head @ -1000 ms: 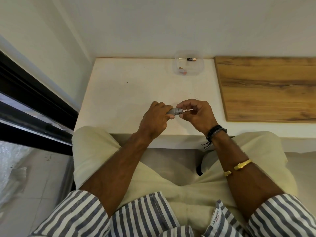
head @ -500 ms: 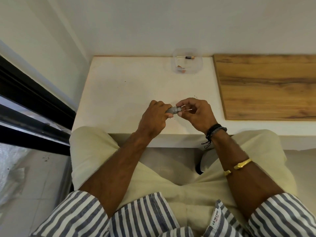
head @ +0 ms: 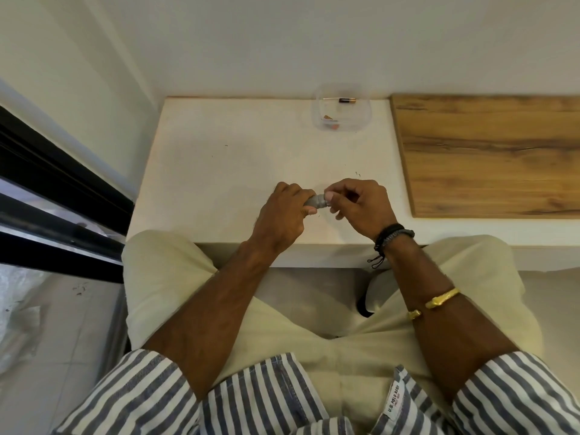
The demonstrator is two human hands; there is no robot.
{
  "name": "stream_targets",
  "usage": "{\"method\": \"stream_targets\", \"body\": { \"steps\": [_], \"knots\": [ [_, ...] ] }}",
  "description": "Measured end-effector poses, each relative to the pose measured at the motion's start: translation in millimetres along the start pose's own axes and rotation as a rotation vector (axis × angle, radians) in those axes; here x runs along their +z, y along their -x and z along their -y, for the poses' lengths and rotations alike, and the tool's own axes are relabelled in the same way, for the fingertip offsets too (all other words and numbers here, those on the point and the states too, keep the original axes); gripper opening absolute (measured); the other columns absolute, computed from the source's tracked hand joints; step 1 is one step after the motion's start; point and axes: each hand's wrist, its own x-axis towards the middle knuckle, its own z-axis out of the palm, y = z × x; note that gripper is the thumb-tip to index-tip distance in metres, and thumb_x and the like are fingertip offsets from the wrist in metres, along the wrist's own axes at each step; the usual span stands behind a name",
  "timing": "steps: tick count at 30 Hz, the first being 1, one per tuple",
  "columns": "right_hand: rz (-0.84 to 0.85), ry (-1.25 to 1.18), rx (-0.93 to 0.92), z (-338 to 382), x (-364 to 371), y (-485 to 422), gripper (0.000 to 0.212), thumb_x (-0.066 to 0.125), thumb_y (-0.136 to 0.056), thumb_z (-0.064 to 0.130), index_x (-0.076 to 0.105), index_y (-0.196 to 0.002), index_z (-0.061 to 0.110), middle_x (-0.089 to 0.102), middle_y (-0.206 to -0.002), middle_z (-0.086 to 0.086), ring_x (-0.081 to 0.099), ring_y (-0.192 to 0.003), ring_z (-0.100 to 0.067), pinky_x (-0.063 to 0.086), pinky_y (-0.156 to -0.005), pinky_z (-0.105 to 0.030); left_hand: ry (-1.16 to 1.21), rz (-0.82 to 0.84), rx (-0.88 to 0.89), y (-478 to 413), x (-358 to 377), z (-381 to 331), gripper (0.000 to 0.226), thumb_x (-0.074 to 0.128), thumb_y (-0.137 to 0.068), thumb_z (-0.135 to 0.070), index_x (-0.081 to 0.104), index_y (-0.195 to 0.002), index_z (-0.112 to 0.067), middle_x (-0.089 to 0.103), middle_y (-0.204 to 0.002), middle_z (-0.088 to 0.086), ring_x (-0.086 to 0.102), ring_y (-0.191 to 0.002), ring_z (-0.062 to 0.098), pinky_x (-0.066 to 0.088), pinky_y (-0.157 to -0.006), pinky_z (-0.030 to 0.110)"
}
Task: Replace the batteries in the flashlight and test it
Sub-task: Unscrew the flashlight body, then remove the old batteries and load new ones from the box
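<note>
Grey flashlight (head: 316,202), label (head: 394,400) "U.S. POLO ASSN"

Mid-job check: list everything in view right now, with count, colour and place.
flashlight: 1, grey, held between both hands above the table's near part
container: 1, clear plastic, at the table's far edge by the wall
battery: 1, black and copper, lying in the container
small bits: 2, orange-red, in the container; too small to identify
table: 1, white, in front of the person
wooden board: 1, brown, right of the container
window frame: 1, black, far left
wristbands: count unclear, black, right wrist
bangle: 1, gold, right forearm
left hand: grips the flashlight's body
right hand: pinches the flashlight's end
</note>
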Motion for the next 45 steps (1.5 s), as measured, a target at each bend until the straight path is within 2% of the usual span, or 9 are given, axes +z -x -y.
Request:
{"method": "stream_targets", "body": {
  "steps": [7,13,20,23,27,35,39,42,45],
  "knots": [
    [0.006,0.005,-0.079,2,-4,2,0.021,0.077,-0.088,0.012,0.075,-0.109,0.010,0.070,-0.098,0.002,0.067,-0.085,-0.017,0.060,-0.084,-0.034,0.024,0.023,-0.013,-2,-4,-3,0.026,0.059,-0.097,-0.017,0.062,-0.121,-0.010,0.066,-0.116,0.009,0.049,-0.104,0.023,0.038,-0.082,0.029],
    [0.005,-0.041,-0.178,-4,-9,0,0.024,0.073,-0.084,-0.004,0.077,-0.104,0.010,0.072,-0.101,-0.004,0.068,-0.095,-0.018,0.060,-0.089,-0.032,0.095,0.018,-0.073,-1,-5,-1,0.023,0.054,-0.100,-0.018,0.062,-0.120,-0.010,0.066,-0.108,0.008,0.040,-0.093,0.015,0.034,-0.077,0.027],
    [-0.237,-0.181,0.113,-31,-9,-8,0.025,0.075,-0.087,0.014,0.077,-0.111,0.018,0.072,-0.112,-0.004,0.071,-0.099,-0.019,0.060,-0.090,-0.042,0.214,-0.060,-0.121,1,-10,3,0.025,0.056,-0.099,-0.019,0.062,-0.121,-0.009,0.066,-0.106,0.009,0.049,-0.095,0.024,0.042,-0.079,0.034],
    [-0.326,-0.186,0.212,-41,-5,-12,0.019,0.078,-0.083,0.021,0.075,-0.102,0.019,0.076,-0.100,0.002,0.073,-0.089,-0.013,0.062,-0.085,-0.040,0.242,-0.067,-0.111,2,-8,3,0.024,0.058,-0.098,-0.019,0.063,-0.119,-0.009,0.067,-0.103,0.009,0.051,-0.092,0.024,0.042,-0.077,0.034],
    [-0.419,-0.065,0.234,-54,4,-12,0.016,0.082,-0.079,0.025,0.070,-0.089,0.020,0.072,-0.084,0.012,0.069,-0.076,-0.001,0.062,-0.078,-0.029,0.264,-0.086,-0.089,4,-6,3,0.022,0.060,-0.096,-0.017,0.064,-0.117,-0.010,0.067,-0.099,0.007,0.051,-0.089,0.023,0.045,-0.076,0.037],
    [-0.425,0.147,0.319,-66,14,-14,0.015,0.081,-0.081,0.037,0.069,-0.080,0.028,0.075,-0.087,0.006,0.063,-0.072,-0.013,0.059,-0.070,-0.035,0.283,-0.123,-0.074,7,-10,-1,0.018,0.058,-0.096,-0.019,0.064,-0.111,-0.010,0.069,-0.093,0.007,0.057,-0.083,0.030,0.050,-0.075,0.047],
    [-0.468,0.165,0.282,-58,15,-13,0.021,0.083,-0.079,0.035,0.070,-0.087,0.021,0.066,-0.104,0.001,0.062,-0.088,-0.016,0.055,-0.074,-0.033,0.211,-0.059,-0.044,5,-13,-4,0.020,0.055,-0.098,-0.019,0.063,-0.114,-0.012,0.067,-0.097,0.006,0.055,-0.086,0.028,0.048,-0.078,0.042],
    [-0.515,-0.006,0.200,-39,18,-12,0.016,0.077,-0.085,0.033,0.069,-0.089,0.019,0.066,-0.094,0.004,0.060,-0.073,-0.009,0.051,-0.065,-0.024,-0.035,-0.027,0.024,0,-17,-6,0.027,0.056,-0.093,-0.009,0.062,-0.116,-0.020,0.064,-0.103,0.001,0.053,-0.095,0.024,0.037,-0.087,0.036],
    [-0.251,-0.504,0.367,-22,22,-11,0.013,0.064,-0.096,0.021,0.074,-0.099,0.013,0.076,-0.092,-0.005,0.074,-0.078,-0.017,0.060,-0.065,-0.029,-0.229,-0.055,0.121,-4,-22,-9,0.039,0.060,-0.084,-0.001,0.062,-0.118,-0.020,0.062,-0.108,0.001,0.051,-0.104,0.025,0.031,-0.091,0.038]
  ]
}}
